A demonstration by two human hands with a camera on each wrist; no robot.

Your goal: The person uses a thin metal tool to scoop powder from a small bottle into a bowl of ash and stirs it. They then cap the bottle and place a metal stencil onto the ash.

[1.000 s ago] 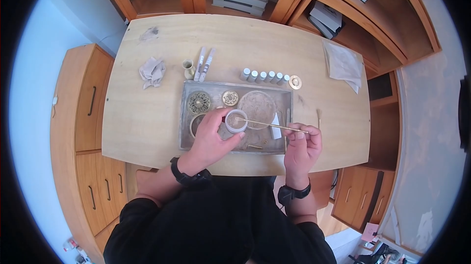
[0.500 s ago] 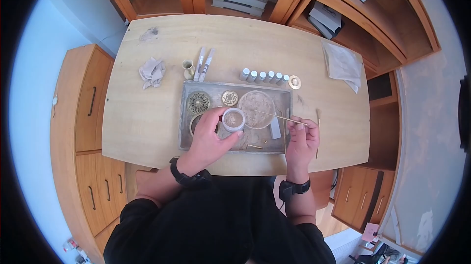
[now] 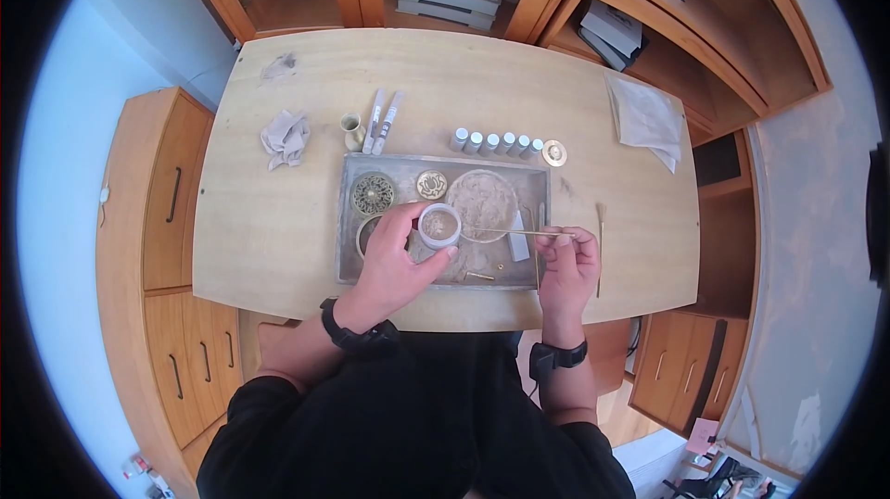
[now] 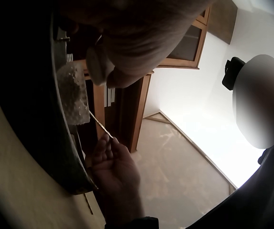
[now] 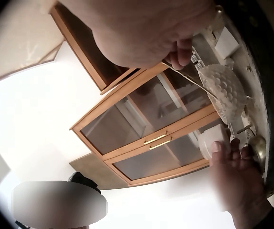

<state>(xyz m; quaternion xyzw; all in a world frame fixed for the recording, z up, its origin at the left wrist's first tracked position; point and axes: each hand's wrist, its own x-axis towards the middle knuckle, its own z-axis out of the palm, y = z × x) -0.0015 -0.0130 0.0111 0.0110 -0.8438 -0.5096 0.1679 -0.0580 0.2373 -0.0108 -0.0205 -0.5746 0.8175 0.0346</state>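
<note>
My left hand grips a small round jar between thumb and fingers, its open top showing pale brown powder. The jar is held over the tray, left of a wide glass bowl with a scalloped wall and grey-brown ash in it. My right hand pinches the end of a thin brass-coloured incense spoon. Its shaft points left, and its tip overlaps the bowl's near part in the head view, just right of the jar. In the right wrist view, the spoon reaches the bowl's rim.
The grey tray also holds an openwork brass lid, a patterned brass disc and a white block. Behind it stand several capped vials, a small brass vase and two tubes. A brush lies at right.
The spoon's tip left the jar and moved right over the bowl, then swung back toward the near side, close to the jar. The left hand and jar have shifted slightly left.
</note>
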